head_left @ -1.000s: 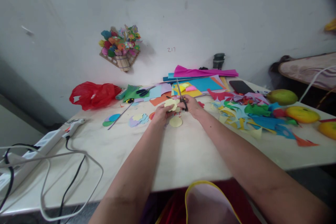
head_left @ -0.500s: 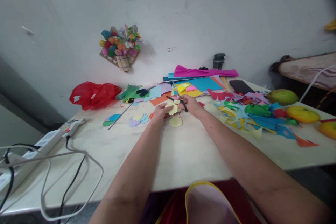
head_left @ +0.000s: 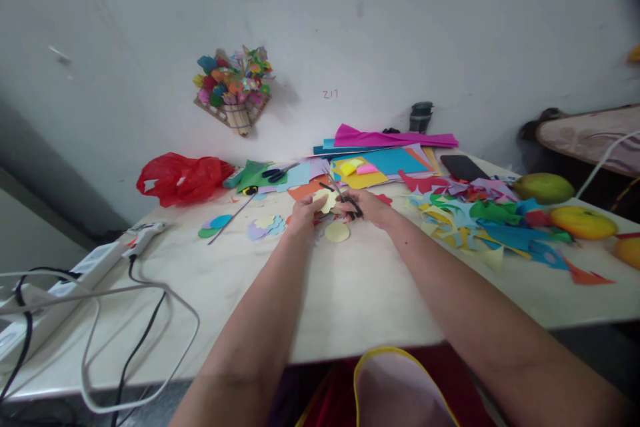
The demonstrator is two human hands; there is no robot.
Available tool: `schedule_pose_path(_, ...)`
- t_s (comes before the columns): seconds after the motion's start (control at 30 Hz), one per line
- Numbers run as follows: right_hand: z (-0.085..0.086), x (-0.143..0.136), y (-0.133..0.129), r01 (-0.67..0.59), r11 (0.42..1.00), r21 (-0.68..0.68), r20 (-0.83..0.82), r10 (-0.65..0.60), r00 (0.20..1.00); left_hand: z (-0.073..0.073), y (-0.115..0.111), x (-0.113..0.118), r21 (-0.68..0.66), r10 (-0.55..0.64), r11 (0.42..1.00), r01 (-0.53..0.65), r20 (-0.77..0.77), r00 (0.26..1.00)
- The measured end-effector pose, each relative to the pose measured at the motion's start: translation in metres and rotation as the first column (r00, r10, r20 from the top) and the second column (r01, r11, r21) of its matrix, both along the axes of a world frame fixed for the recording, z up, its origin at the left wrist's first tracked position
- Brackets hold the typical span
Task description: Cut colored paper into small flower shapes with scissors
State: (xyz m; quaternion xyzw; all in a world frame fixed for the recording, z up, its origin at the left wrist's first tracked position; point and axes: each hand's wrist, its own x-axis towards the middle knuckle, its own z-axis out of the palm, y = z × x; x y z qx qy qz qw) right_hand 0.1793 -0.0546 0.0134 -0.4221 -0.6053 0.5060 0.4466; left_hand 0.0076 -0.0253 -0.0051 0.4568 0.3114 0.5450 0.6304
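Note:
Over the middle of the table, my left hand [head_left: 304, 211] pinches a pale yellow paper flower [head_left: 326, 199] with a scalloped edge. My right hand [head_left: 369, 207] is closed on a pair of scissors [head_left: 353, 205] with dark handles, the blades pointing up and away just right of the flower. Below the hands lies a pale yellow paper circle [head_left: 337, 233]. Scalloped paper cut-outs [head_left: 269, 226] in yellow, blue and lilac rest left of my left hand. Part of an orange sheet [head_left: 306, 188] shows behind it.
Colored paper scraps [head_left: 465, 220] heap at the right, beside mangoes [head_left: 583, 221] and a phone [head_left: 463, 167]. Paper sheets [head_left: 395, 161] stack at the back. Left are a red plastic bag [head_left: 183, 179], a second pair of scissors [head_left: 274, 175], and a power strip [head_left: 83, 273] with loose cables.
The scissors have tilted and drawn slightly closer to me in my right hand. My left hand still holds the paper flower. The whole view has shifted slightly.

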Motion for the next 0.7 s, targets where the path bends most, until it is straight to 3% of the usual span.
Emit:
schedule_pose_path(0.23, -0.0022, 0.0016, 0.0006, -0.076, 0.997, -0.009, 0.059, 0.076, 0.995, 0.0032, -0.0020, 0.0009, -0.007, 0.057, 0.998, -0.057, 0.018, 0.998)
schedule_pose_path(0.7, 0.0013, -0.0008, -0.0030, -0.098, 0.995, -0.009, 0.062, 0.099, 0.993, 0.0061, -0.0016, 0.0023, -0.063, 0.104, 0.993, -0.098, 0.100, 0.989)
